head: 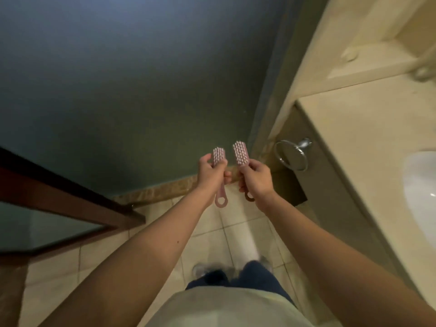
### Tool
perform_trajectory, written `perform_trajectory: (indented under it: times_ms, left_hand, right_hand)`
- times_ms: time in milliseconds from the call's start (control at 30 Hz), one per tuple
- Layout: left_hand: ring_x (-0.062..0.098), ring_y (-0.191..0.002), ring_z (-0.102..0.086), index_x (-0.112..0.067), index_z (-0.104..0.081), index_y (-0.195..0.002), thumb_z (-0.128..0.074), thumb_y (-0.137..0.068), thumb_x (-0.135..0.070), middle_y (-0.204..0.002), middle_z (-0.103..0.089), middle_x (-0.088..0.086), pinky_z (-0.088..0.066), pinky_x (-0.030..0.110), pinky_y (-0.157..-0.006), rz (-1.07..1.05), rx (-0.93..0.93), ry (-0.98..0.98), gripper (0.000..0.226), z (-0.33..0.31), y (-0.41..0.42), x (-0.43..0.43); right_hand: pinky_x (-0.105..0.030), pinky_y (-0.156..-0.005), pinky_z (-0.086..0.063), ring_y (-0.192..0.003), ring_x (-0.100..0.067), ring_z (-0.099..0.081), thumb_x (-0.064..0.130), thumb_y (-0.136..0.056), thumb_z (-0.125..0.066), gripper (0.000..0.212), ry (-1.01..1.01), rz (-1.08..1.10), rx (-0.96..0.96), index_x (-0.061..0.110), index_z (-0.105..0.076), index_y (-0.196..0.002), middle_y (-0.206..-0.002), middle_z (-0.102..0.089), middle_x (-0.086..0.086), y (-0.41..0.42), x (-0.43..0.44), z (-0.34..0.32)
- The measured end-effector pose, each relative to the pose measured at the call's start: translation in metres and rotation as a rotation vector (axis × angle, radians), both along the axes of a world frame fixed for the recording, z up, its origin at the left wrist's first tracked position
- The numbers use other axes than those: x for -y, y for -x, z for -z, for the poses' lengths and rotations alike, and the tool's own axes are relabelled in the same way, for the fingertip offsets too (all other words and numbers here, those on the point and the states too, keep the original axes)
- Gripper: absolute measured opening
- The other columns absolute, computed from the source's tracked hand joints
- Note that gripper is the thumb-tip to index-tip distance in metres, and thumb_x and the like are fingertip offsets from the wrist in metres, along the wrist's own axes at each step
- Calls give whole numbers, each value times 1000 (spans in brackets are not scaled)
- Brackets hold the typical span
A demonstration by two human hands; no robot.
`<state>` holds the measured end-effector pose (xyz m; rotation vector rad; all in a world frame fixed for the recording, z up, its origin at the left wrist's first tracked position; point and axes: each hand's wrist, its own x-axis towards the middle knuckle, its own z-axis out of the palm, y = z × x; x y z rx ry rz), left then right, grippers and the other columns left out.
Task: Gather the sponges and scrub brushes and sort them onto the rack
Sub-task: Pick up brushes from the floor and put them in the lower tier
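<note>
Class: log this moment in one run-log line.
left hand: grips pink plastic scrub brush | right hand: grips second pink plastic scrub brush | brushes: apart
</note>
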<state>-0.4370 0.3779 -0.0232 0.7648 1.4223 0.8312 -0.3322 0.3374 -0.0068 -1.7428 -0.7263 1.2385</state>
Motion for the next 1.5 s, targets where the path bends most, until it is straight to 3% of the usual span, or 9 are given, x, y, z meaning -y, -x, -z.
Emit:
perform_trajectory:
  times_ms: [200, 333, 567, 700, 867, 1000, 1333, 1500]
  left_hand:
    - [11, -67, -60, -13, -34, -138, -55, -92, -1, -97, -59, 1, -54, 21, -55, 172, 53, -66, 51, -49, -87, 14]
    - [13, -79, -65, -11, -37, -139, -56, -90, 2, -116, -61, 9, -57, 23, -67, 296, 25, -108, 55, -70, -137, 26]
    - [15, -100, -65, -13, -37, -142, -60, -84, 14, -115, -63, 5, -57, 21, -74, 426, 103, -143, 68, -91, -237, 64]
    - [13, -84, -67, -6, -43, -138, -56, -88, 12, -100, -65, 4, -56, 17, -66, 495, 156, -133, 55, -99, -288, 89]
    - [14, -74, -67, -7, -61, -104, -54, -91, 5, -92, -68, 6, -55, 19, -62, 624, 151, -144, 19, -104, -346, 109]
    - [15, -69, -66, -11, -61, -88, -55, -92, 1, -85, -67, 5, -57, 21, -64, 753, 146, -146, 14, -105, -391, 121]
    - [16, -69, -68, -9, -63, -86, -56, -93, -8, -82, -67, 6, -57, 25, -65, 1177, 138, -124, 10, -111, -490, 138]
    - [18, -60, -64, -4, -61, -90, -54, -96, -11, -78, -64, 8, -57, 24, -57, 1398, 163, -75, 12, -107, -522, 158]
  right_hand:
    - [-13, -32, -24, -31, -13, -38, 5, -93, -46, 18, -56, 233, -58, 5, -56, -78, -54, -47, -8, -81, 25, -35]
    - [-16, -33, -25, -36, -15, -38, 3, -91, -45, 16, -125, 333, -100, 4, -56, -79, -59, -49, -9, -135, 49, -51]
    - [-25, -38, -33, -38, -15, -43, 4, -92, -40, 23, -146, 436, -63, 3, -60, -81, -60, -54, -9, -223, 103, -66]
    - [-28, -42, -37, -43, -15, -45, 0, -88, -37, 23, -180, 533, -85, 2, -60, -88, -67, -56, -10, -270, 133, -73]
    - [-24, -39, -38, -40, -14, -48, 2, -88, -38, 23, -199, 696, -84, 4, -61, -86, -68, -60, -8, -325, 165, -80]
    - [-24, -40, -44, -42, -16, -50, 6, -90, -42, 20, -234, 871, -113, 6, -60, -82, -68, -61, -9, -359, 185, -85]
    - [-28, -44, -46, -47, -23, -52, 14, -90, -47, 16, -269, 1196, -92, 6, -57, -81, -66, -56, -12, -418, 220, -85]
    - [-27, -43, -35, -43, -17, -50, 17, -92, -46, 16, -215, 1386, -47, 7, -58, -90, -63, -54, -8, -422, 243, -81]
